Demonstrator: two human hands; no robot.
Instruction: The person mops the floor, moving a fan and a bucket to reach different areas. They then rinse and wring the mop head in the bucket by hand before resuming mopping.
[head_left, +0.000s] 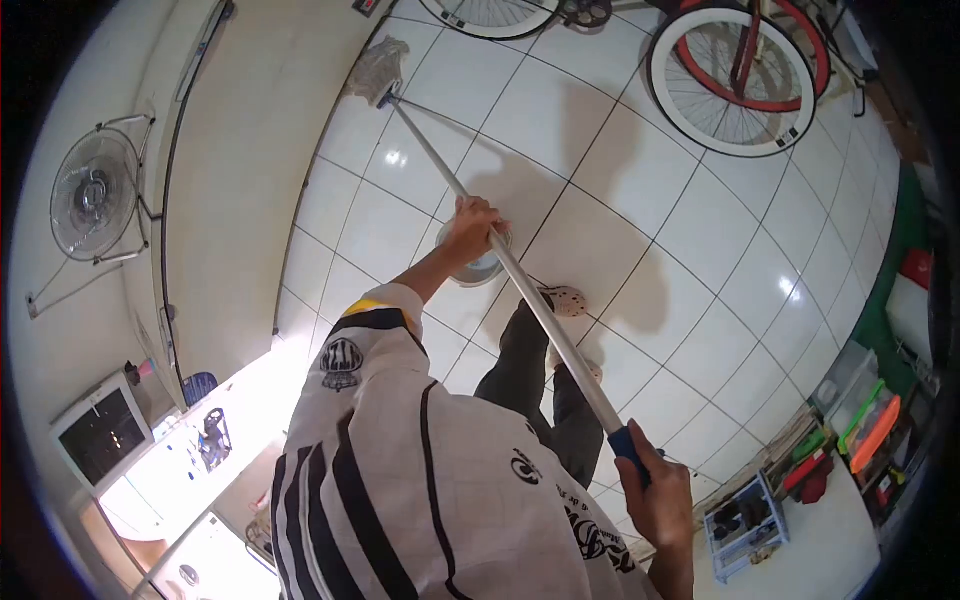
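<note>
A long pale mop handle point(545, 315) slants from the lower right to the upper left, ending in a grey mop head point(378, 70) on the white tiles beside the cabinet base. Around the middle of the pole, my left hand point(472, 230) is closed. My right hand point(655, 490) wraps the dark blue grip point(628, 445) at the near end. Below my left hand and forearm is a round bucket point(482, 270), partly hidden by them. My feet in light clogs point(567, 301) stand right of the bucket.
Bicycle wheels point(700, 80) stand at the top and top right. A tall cabinet point(250, 150) runs along the left, with a wall fan point(95, 195) beyond it. At lower right are a blue rack point(745, 525) and shelves with an orange container point(876, 434).
</note>
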